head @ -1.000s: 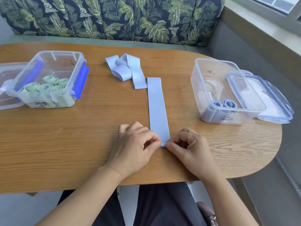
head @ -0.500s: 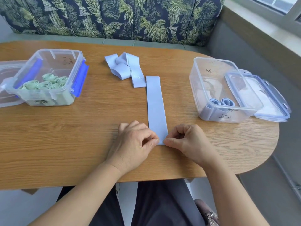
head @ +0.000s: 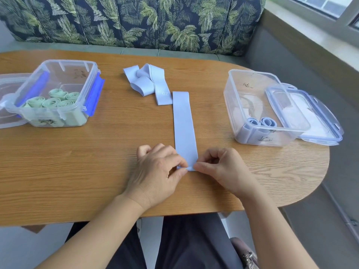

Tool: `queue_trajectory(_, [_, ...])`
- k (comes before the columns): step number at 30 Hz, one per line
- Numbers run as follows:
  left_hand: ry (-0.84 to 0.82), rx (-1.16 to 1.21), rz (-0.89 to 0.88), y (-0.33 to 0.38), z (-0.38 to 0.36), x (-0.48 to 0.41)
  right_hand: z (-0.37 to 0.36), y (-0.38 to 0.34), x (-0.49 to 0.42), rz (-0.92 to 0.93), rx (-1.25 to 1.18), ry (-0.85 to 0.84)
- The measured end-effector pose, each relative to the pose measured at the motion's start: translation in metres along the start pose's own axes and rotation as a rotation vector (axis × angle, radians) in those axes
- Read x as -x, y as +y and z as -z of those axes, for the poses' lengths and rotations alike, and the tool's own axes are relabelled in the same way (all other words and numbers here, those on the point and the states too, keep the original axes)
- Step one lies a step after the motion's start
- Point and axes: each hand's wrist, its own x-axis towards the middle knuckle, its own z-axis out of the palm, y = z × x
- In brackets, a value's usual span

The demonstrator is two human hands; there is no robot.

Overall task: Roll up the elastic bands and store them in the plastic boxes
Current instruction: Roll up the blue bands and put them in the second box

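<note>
Pale-blue elastic band point(head: 183, 125) lay flat on the wooden table point(head: 77, 171), long axis running 12 to 6 o'clock, w/ its near end pinched by both hands. Left hand point(head: 155, 171) held the near-left corner btwn thumb & curled forefinger, other fingers tucked in. Right hand point(head: 223, 167) did the same at the near-right corner, thumb tip on the band's edge, remaining fingers curled. The near end looked slightly lifted. Couldn't tell whether any turn had been rolled, since the fingers covered it.

Toward 11 o'clock from the band's far end sat a loose pile of blue bands point(head: 147, 80). One strip was marked "20" & lay just beside the flat band's far-left corner; touching or not, couldn't tell.

At approx 10 o'clock stood the left plastic box point(head: 91, 82), clear w/ blue clips, open on top. It held green rolls point(head: 54, 100) standing on end. Part of a clear lid point(head: 7, 105) showed at 9 o'clock by the frame edge.

At 2 o'clock stood the right plastic box point(head: 242, 84), also open, w/ two blue rolls point(head: 258, 122) upright in its near corner. A blue-rimmed lid point(head: 320, 121) lay at 3 o'clock, overlapping that box's right side.

At 12 o'clock, behind the table, was a leaf-print cushion point(head: 136, 20).
</note>
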Motion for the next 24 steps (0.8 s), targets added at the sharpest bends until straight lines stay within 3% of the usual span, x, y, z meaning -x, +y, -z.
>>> queue_trajectory(3, [0.027,0.002,-0.011,-0.001,-0.001,-0.001,-0.001,0.008,0.008,0.054,-0.190,0.021])
queue_trajectory(17, [0.048,-0.091,-0.033,0.000,0.001,0.000,-0.003,0.010,-0.003,0.063,0.057,0.039])
queue_trajectory(24, [0.032,-0.070,0.003,-0.002,-0.002,-0.002,-0.003,0.011,-0.005,0.063,0.059,0.035])
